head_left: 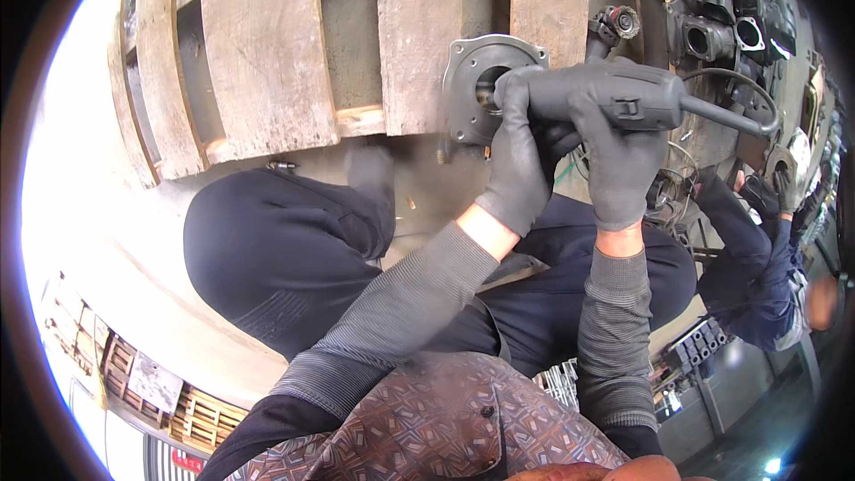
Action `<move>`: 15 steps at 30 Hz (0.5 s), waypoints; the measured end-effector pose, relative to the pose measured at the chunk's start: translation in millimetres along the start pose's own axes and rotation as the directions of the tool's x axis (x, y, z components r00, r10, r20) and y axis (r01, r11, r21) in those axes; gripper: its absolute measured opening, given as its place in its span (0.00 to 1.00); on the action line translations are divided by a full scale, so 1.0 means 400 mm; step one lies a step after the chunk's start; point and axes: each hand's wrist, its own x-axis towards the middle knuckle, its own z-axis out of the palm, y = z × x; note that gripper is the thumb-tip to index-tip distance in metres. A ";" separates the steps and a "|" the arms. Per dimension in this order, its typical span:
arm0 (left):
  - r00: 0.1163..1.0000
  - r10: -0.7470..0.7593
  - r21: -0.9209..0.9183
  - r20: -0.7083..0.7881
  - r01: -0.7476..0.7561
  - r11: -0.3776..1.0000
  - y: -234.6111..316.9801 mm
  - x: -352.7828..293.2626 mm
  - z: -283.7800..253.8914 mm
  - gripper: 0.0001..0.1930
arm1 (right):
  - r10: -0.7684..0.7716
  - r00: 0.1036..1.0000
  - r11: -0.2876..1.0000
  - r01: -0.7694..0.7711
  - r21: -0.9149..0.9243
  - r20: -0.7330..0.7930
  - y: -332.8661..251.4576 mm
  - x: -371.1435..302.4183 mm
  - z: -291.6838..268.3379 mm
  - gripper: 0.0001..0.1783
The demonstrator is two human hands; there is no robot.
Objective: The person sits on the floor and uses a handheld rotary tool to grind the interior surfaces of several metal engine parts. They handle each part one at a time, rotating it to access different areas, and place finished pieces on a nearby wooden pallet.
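Observation:
Both my gloved hands are on a dark grey corded power tool that looks like a straight die grinder [637, 87]. My left hand [521, 160] is wrapped round its front end, and my right hand [622, 156] grips the body farther back. The tool's nose points left into the round bore of a grey metal flange housing [465, 111], which stands at the edge of a wooden pallet [419, 44]. My left fingers hide the tip, so I cannot tell whether it touches the bore's wall. The cord [730, 114] runs off to the right.
A second tool with a round wire brush [627, 23] lies beyond the grinder. Dark metal castings [708, 36] are piled at the far right. Another person [757, 258] crouches on the right with a gloved hand near parts. Wooden pallets [200, 414] stand at the lower left.

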 end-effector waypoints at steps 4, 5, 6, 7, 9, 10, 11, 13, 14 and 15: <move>1.000 0.009 0.006 0.008 -0.009 1.000 -0.028 0.003 0.011 0.37 | 0.222 0.975 0.971 -0.219 0.097 -0.010 0.000 -0.004 -0.043 0.27; 0.999 0.021 0.023 0.038 -0.022 0.999 -0.034 0.006 0.015 0.37 | 0.180 0.983 0.976 -0.176 0.131 -0.021 0.003 -0.002 -0.050 0.27; 1.000 0.020 0.046 0.016 -0.021 0.999 -0.039 0.007 0.018 0.37 | 0.142 0.989 0.978 -0.133 0.161 -0.045 0.006 -0.003 -0.056 0.27; 1.000 0.023 0.070 0.012 -0.024 0.997 -0.043 0.008 0.021 0.37 | 0.105 0.992 0.977 -0.090 0.191 -0.072 0.010 -0.002 -0.063 0.27; 0.999 0.036 0.092 0.010 -0.037 0.995 -0.046 0.016 0.026 0.37 | 0.118 0.991 0.977 -0.104 0.185 -0.067 0.019 0.004 -0.075 0.26; 0.999 0.047 0.087 0.008 -0.047 0.995 -0.047 0.020 0.027 0.37 | 0.148 0.987 0.970 -0.135 0.201 -0.054 0.024 0.006 -0.079 0.26; 0.998 0.049 0.081 0.029 -0.051 0.995 -0.046 0.025 0.028 0.37 | 0.170 0.984 0.962 -0.153 0.225 -0.055 0.029 0.008 -0.081 0.26; 0.998 0.054 0.112 -0.014 -0.052 0.992 -0.039 0.033 0.026 0.37 | 0.162 0.986 0.970 -0.155 0.187 -0.024 0.042 0.012 -0.075 0.25; 0.998 0.054 0.126 -0.023 -0.050 0.991 -0.037 0.037 0.026 0.37 | 0.175 0.984 0.971 -0.169 0.167 -0.020 0.048 0.013 -0.072 0.24; 0.999 0.048 0.137 -0.012 -0.045 0.990 -0.038 0.039 0.026 0.37 | 0.153 0.988 0.967 -0.146 0.207 -0.018 0.051 0.015 -0.073 0.24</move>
